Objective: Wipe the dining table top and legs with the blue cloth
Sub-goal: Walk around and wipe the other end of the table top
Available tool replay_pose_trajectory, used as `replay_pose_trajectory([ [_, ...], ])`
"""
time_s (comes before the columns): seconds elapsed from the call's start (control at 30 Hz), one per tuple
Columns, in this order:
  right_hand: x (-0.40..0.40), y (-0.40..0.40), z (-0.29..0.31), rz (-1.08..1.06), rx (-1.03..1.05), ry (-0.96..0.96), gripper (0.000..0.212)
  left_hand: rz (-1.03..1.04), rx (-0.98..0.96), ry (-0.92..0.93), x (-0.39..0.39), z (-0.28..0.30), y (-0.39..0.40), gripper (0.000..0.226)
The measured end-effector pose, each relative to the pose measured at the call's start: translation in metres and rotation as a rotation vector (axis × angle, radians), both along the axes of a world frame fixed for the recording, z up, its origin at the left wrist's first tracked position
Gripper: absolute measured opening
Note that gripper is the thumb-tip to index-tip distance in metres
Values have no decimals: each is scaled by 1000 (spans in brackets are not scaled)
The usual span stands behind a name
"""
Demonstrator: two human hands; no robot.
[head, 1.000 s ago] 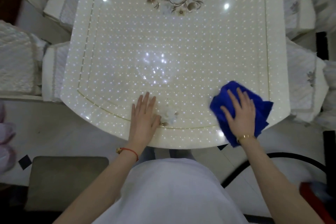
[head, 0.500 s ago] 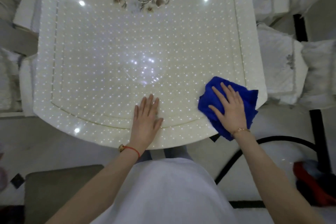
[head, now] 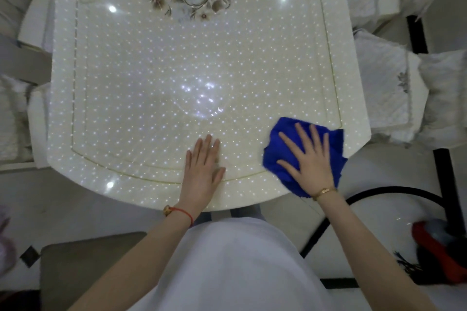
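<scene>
The cream dining table top [head: 192,78] is glossy, dotted with small light spots, with a floral motif at its far end. A crumpled blue cloth [head: 278,149] lies on the near right corner of the top. My right hand [head: 310,159] presses flat on the cloth, fingers spread. My left hand [head: 203,166] rests flat on the bare table near the front edge, to the left of the cloth, holding nothing. The table legs are hidden under the top.
White cushioned chairs [head: 389,88] stand along the right side and more [head: 15,108] along the left. A black curved hose [head: 379,192] and a red object [head: 439,247] lie on the floor at right. A grey mat [head: 83,267] lies at lower left.
My right hand has slid the cloth a little away from the near right corner, toward the table's middle. My left hand stays flat near the front edge. The camera view has shifted.
</scene>
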State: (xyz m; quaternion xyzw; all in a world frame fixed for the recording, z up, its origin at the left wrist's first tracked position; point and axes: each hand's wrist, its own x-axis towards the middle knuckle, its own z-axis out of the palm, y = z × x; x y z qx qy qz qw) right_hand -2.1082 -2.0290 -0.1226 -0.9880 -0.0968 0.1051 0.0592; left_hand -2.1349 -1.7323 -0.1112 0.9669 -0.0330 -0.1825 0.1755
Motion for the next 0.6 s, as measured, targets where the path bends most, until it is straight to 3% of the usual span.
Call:
replay_pose_trajectory([
  [0.1, 38, -15, 1, -212, -23, -1, 68, -1, 6, -27, -2, 2, 6, 64],
  [0.2, 76, 20, -4, -342, 19, -43, 68, 23, 3, -32, -6, 4, 20, 63],
  [0.43, 54, 136, -4, -43, 62, -55, 64, 55, 7, 2, -16, 15, 56, 62],
  [0.6, -13, 169, -8, 13, 72, -80, 59, -91, 27, -29, -17, 11, 100, 57],
])
